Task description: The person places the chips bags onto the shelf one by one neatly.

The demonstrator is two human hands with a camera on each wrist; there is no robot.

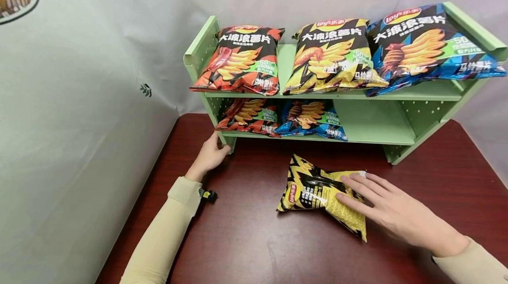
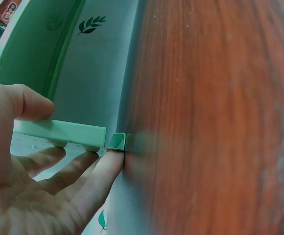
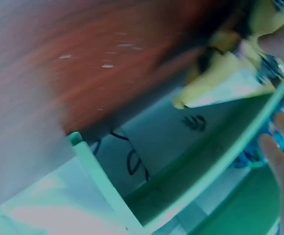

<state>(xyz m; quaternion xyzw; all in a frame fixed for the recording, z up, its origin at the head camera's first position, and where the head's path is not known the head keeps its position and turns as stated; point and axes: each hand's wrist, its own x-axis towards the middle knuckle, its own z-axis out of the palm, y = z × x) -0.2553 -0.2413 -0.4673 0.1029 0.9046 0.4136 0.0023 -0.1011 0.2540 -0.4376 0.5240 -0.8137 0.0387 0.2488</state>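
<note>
My left hand [image 1: 210, 154] grips the lower left leg of a light green shelf rack [image 1: 369, 121]. In the left wrist view the thumb lies on one side of the green panel [image 2: 68, 131] and the fingers [image 2: 103, 171] on the other. A yellow and black bag of potato chips [image 1: 307, 193] lies creased across its middle in front of the rack, its Lay's logo facing left. Over its right end, my right hand [image 1: 390, 209] lies with fingers extended, touching the bag. The right wrist view is blurred, with the bag [image 3: 225, 81] beside the thumb.
On the top shelf sit a red chip bag [image 1: 244, 61], a yellow one [image 1: 333, 57] and a blue one [image 1: 424, 48]. Below are another red bag [image 1: 252, 116] and blue bag [image 1: 311, 118], toward the left. A white curtain [image 1: 99, 99] borders the dark red table [image 1: 246, 240].
</note>
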